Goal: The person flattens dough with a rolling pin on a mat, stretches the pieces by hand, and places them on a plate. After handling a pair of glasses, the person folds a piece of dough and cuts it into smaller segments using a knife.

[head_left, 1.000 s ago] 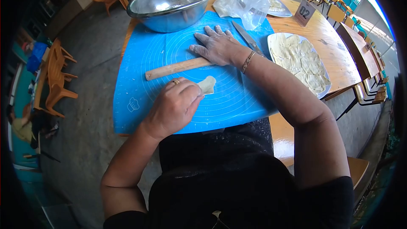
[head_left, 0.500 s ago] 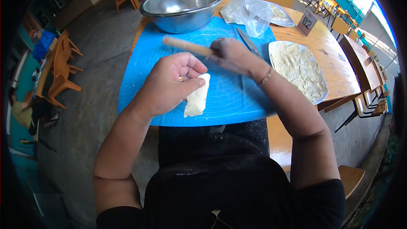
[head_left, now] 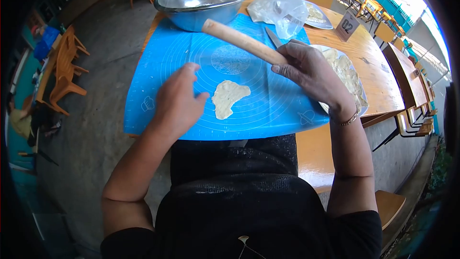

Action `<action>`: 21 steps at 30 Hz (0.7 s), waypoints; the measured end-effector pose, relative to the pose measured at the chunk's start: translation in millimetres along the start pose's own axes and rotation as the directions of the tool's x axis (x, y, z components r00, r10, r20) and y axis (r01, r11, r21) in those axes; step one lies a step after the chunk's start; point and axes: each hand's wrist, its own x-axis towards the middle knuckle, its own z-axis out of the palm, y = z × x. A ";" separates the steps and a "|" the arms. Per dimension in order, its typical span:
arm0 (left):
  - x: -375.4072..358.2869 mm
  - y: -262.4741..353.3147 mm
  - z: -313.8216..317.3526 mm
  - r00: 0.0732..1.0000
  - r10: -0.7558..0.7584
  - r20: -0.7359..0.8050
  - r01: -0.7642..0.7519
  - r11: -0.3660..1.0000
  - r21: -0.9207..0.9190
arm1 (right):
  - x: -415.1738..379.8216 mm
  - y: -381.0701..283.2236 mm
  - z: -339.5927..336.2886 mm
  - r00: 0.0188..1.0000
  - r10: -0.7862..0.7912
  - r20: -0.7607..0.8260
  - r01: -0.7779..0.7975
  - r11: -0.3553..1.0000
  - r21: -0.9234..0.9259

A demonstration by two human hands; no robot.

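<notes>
Dough piece [head_left: 229, 98]: flat on the blue mat [head_left: 268, 121], near the body and between the two hands; irregular, bent outline, longer way roughly near to far, far end spreading rightward.

Left hand [head_left: 178, 100]: nearer of the two, just left of the dough, not touching it; thumb and fingers apart, nothing seen in the grasp. Blurred; cannot tell if it meets the mat.

Right hand [head_left: 314, 69]: right of the dough and farther out, closed around the near right end of the rolling pin.

Rolling pin [head_left: 244, 43]: slants from that grip to far left, beyond the dough and apart from it, free end close to the bowl.

Plate [head_left: 361, 111]: on the table [head_left: 383, 79], right of the mat, bearing flat dough sheets [head_left: 353, 79]; partly behind the right hand.

Knife [head_left: 273, 37]: blade just past the right hand, handle hidden.

Bowl [head_left: 194, 21]: metal, far left.

Plastic bag [head_left: 288, 15]: far side, right of the bowl.
</notes>
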 end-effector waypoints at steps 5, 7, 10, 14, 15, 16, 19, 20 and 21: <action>-14.1 -27.9 -49.6 0.876 0.087 -0.474 -0.109 0.994 -0.019 | 16.2 3.0 19.5 0.948 -0.298 0.110 0.304 0.952 -0.037; -20.9 -30.2 -56.7 0.792 0.208 -0.574 -0.242 0.970 0.017 | 21.4 6.2 33.0 0.895 -0.387 0.224 0.400 0.916 -0.015; -33.1 -18.6 -48.3 0.809 0.468 -0.355 -0.453 0.882 0.128 | 18.4 7.1 51.6 0.841 -0.471 0.264 0.495 0.868 -0.027; -43.0 -9.9 -20.0 0.904 0.427 0.024 -0.427 0.900 0.081 | 11.0 9.3 66.1 0.847 -0.504 0.170 0.529 0.827 -0.188; -44.2 -11.5 -15.1 0.905 0.403 0.133 -0.411 0.911 0.035 | 9.3 9.2 67.2 0.876 -0.394 0.279 0.466 0.841 -0.275; -46.1 -13.3 -11.8 0.906 0.402 0.133 -0.410 0.912 0.030 | 7.5 11.7 70.6 0.876 -0.391 0.283 0.465 0.842 -0.276; -52.0 -13.9 -9.8 0.897 0.345 0.277 -0.376 0.924 0.068 | 10.0 15.4 73.9 0.927 -0.256 0.274 0.345 0.868 -0.356; -52.9 -12.5 -10.3 0.896 0.341 0.284 -0.372 0.926 0.061 | 12.5 15.6 75.5 0.927 -0.249 0.281 0.341 0.872 -0.352; -53.2 -11.5 -10.5 0.898 0.333 0.288 -0.372 0.924 0.090 | 15.8 15.3 77.8 0.933 -0.239 0.269 0.329 0.870 -0.368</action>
